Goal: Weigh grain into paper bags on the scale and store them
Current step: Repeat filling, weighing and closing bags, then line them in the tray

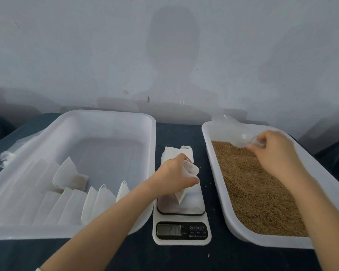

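Left hand (176,173) grips a paper bag (186,178) over the scale (181,229).
Right hand (272,147) holds a clear scoop (241,139) above the grain (252,188).

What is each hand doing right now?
Left hand: holds a paper bag over the scale.
Right hand: holds a clear scoop over the grain.

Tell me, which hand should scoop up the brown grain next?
The right hand. It grips the clear plastic scoop over the brown grain in the white plastic tray. The left hand is busy holding the white paper bag open over the white kitchen scale.
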Demonstrator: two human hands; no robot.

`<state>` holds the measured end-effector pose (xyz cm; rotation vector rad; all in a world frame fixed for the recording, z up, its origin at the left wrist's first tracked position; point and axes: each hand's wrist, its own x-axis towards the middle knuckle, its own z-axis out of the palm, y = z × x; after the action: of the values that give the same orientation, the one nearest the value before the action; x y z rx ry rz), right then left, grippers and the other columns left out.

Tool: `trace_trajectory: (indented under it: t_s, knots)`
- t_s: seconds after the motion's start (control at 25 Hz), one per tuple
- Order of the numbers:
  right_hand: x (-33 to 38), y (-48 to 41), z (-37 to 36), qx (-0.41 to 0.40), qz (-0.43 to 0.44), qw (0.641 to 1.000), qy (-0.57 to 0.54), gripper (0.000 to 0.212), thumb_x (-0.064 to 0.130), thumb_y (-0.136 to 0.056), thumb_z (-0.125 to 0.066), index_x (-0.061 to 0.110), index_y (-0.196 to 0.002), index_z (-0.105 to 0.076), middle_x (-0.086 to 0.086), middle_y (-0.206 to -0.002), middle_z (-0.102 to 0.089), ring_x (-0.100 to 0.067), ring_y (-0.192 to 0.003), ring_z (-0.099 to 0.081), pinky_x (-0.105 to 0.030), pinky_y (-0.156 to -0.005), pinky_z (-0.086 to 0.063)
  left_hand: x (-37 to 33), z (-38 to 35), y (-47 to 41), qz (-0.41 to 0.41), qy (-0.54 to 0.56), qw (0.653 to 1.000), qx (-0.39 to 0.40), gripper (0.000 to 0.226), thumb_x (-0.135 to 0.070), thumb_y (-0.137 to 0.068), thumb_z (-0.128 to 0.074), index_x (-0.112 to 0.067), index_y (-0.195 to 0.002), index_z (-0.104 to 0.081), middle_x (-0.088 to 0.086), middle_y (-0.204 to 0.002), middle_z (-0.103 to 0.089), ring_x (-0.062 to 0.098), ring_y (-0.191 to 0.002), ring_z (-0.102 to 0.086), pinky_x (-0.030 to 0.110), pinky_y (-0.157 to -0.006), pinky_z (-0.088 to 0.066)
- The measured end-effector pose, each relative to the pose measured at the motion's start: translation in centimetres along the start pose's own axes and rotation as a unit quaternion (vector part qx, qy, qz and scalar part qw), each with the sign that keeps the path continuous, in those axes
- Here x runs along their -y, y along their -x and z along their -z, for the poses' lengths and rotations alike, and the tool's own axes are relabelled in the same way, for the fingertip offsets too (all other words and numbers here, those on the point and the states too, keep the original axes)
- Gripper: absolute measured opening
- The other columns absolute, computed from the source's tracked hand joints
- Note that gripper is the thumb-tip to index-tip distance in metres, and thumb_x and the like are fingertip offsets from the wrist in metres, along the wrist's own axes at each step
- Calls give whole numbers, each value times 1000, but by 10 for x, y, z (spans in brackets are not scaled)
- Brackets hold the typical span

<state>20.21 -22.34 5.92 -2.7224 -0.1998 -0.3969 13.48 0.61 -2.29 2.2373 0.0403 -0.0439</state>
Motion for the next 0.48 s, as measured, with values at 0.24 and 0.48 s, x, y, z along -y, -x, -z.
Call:
trace_trajectory:
  t_s: [0.24, 0.48]
  knots:
    - [-36, -2, -73, 103, -121, 984, -81, 18, 21, -89, -62, 5, -96, -66, -5, -74, -63, -10, -48, -51, -13, -32, -31, 0, 1, 1, 6, -2, 1000, 2, 44, -48, -76, -66, -38, -108, -38, -19, -93, -46, 6, -78, -53, 15, -56, -39]
    - [-48, -4, -76, 127, -131, 983, -27, 23, 23, -88, -65, 8, -71, -60, -3, -65, -59, -12, -51, -53, -20, -41, -33, -1, 0, 1, 9, -1, 1000, 3, 42, -48, -75, -65, -38, -107, -40, -20, -93, -48, 7, -77, -54, 15, -55, -38]
